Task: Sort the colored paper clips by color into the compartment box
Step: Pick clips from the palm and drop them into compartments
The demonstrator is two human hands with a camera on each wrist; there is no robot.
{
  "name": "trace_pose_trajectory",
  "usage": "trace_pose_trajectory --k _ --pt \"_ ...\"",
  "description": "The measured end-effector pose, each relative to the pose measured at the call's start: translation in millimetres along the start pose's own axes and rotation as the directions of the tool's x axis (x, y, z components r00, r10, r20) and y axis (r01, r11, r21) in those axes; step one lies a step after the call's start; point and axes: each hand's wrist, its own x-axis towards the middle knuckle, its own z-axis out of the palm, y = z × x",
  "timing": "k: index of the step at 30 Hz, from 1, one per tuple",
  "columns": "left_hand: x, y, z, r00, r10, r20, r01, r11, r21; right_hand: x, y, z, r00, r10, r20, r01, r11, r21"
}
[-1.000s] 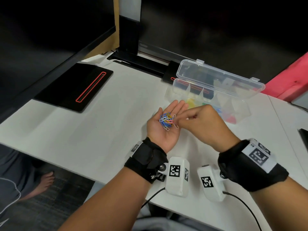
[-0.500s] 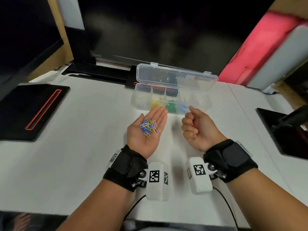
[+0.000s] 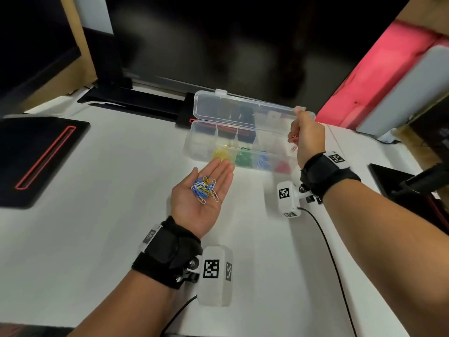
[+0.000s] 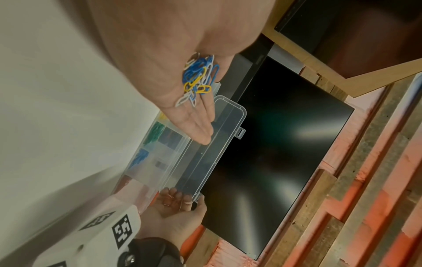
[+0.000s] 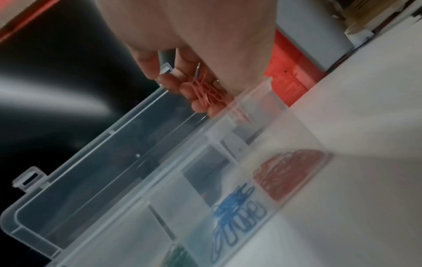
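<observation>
My left hand (image 3: pixel 201 193) lies palm up in front of the box with straight fingers, carrying a small heap of blue, white and yellow paper clips (image 3: pixel 204 189) (image 4: pixel 198 75). The clear compartment box (image 3: pixel 194 144) stands open at the back of the table, its lid (image 3: pixel 243 110) upright. Yellow (image 3: pixel 220 154), green (image 3: pixel 241 158), blue (image 3: pixel 263 162) and red clips (image 3: pixel 283 166) fill its front compartments. My right hand (image 3: pixel 305 135) hovers over the box's right end, its fingers curled round a bunch of pink clips (image 5: pixel 207 90). One pink clip (image 3: pixel 293 148) shows just below that hand.
A black pad with a red outlined slot (image 3: pixel 38 159) lies at the left on the white table (image 3: pixel 109 215). A monitor base (image 3: pixel 136 100) stands behind the box. Another dark pad (image 3: pixel 398 181) sits at the right edge. Cables trail from both wrist cameras.
My right hand picked clips from the left palm, then moved away right and forward to the box's right end. The left hand stayed palm up. The head view swung right.
</observation>
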Motion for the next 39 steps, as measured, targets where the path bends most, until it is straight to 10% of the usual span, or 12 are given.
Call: trace_pose_trajectory --k 15,19,22,32,35,39 --pt "0.6 3.2 -0.7 0.999 0.001 0.035 -0.002 1.000 0.006 -20.6 -1.9 7.0 0.985 -0.145 0.093 0.153 0.983 -0.097" --pt "0.8 1.4 0.1 0.999 0.010 0.033 -0.012 0.998 0.056 -84.4 -17.9 17.5 0.805 -0.067 0.590 0.282 0.918 -0.279" --pt "-2.0 -1.1 2.3 0.999 0.015 0.036 -0.017 0.998 0.053 -118.4 -17.4 21.1 0.681 -0.027 0.732 0.484 0.767 -0.421" --pt "-9.0 -7.4 2.6 0.997 0.076 -0.005 -0.076 0.996 0.040 -147.1 -8.3 23.4 0.713 -0.032 0.700 0.576 0.595 -0.560" --pt "-8.4 -5.8 1.0 0.997 0.080 -0.007 -0.079 0.995 0.061 -143.6 -7.2 20.4 0.743 0.058 0.667 0.355 0.810 -0.466" --pt "-8.3 -3.9 -3.8 0.999 0.048 -0.006 -0.048 0.996 0.077 -135.9 -9.4 18.5 0.730 0.302 0.613 -0.319 0.944 -0.084"
